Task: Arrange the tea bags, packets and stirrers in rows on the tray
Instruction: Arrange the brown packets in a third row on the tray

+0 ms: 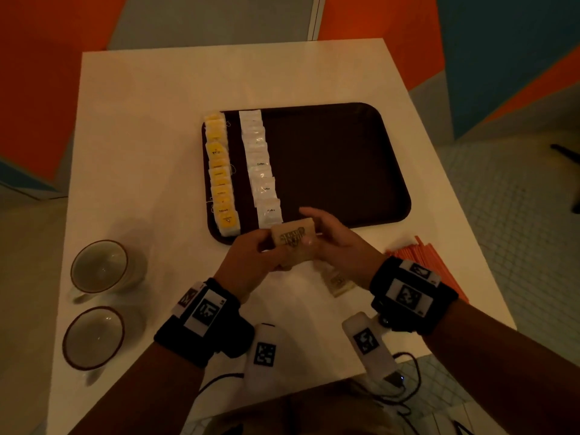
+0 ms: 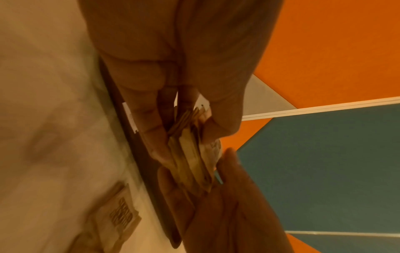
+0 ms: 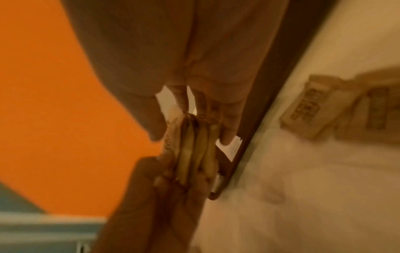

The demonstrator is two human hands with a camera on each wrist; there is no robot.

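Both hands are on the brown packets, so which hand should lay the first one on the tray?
Probably the right hand: it is nearer the bare part of the dark brown plastic tray, while the left hand can hold the stack of brown paper packets.

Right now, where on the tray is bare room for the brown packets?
Free: the tray floor right of the white coffee packet row, out to its right rim. Crowded: left edge, yellow tea bag row beside the white row. Both hands hold the brown packet stack over the near rim.
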